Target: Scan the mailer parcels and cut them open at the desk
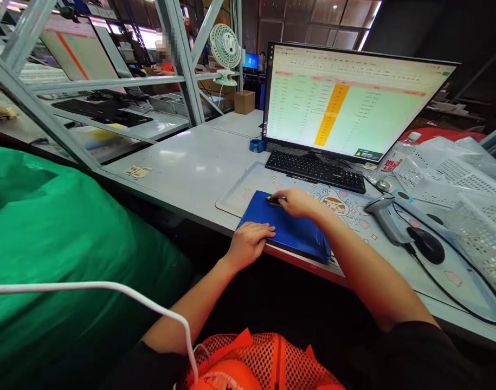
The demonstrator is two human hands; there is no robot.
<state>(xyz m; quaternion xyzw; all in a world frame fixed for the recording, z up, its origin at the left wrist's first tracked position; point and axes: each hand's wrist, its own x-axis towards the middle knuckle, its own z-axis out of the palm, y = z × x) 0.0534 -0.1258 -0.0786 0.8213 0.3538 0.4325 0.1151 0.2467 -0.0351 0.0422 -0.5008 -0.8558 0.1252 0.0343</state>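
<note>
A flat blue plastic parcel (286, 227) lies on the desk's front edge, partly on a printed desk mat (248, 187). My left hand (250, 242) rests on the parcel's near left corner with its fingers curled against it. My right hand (298, 202) sits on the parcel's far edge, closed on a small dark tool (274, 200) with a yellow stripe, whose tip points left.
A black keyboard (316, 169) and a monitor (353, 100) showing a spreadsheet stand behind the parcel. A barcode scanner (384, 214), a black mouse (426, 245) and white mesh baskets (471, 216) lie to the right. A large green bag (60, 254) fills the left. An orange mesh bag (268, 363) is below.
</note>
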